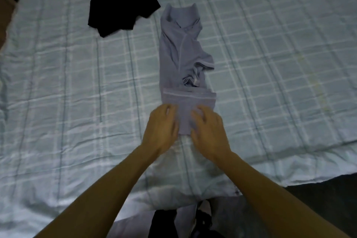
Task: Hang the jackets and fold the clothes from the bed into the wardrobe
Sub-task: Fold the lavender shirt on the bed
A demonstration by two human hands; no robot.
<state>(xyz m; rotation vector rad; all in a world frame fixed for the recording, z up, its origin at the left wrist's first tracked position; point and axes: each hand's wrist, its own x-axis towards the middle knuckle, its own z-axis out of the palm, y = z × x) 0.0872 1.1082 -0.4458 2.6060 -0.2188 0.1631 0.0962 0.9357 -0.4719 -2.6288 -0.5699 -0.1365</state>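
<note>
1. Bed [270, 63]: covered by a pale blue-green checked quilt. It lies under both hands and stretches away from the fingertips on all sides. Its near edge sits behind the wrists, toward the person.
2. Grey-blue shirt [179, 54]: lies flat on the quilt, folded lengthwise into a narrow strip. The collar end is farthest beyond the fingertips and the near end is directly under them. The hem section is doubled back over the strip, with its stitched edge lying crosswise just past the fingertips. One sleeve cuff bunches out to the right, further out than the right fingers.
3. Black garment [119, 7]: a crumpled heap on the quilt, well beyond the left fingers and off to their left. It is apart from the shirt.
4. Left hand [161, 129]: back up, resting on the left edge of the doubled hem section.
5. Right hand [209, 133]: back up, resting on the right part of the same section, just beside the left hand.
6. Right fingers [197, 114]: spread apart and lying on the fabric, pressing it down.
7. Left fingers [170, 109]: held close together at the fabric edge. The tips are motion-blurred, so I cannot tell whether they pinch the edge or only press on it.
</note>
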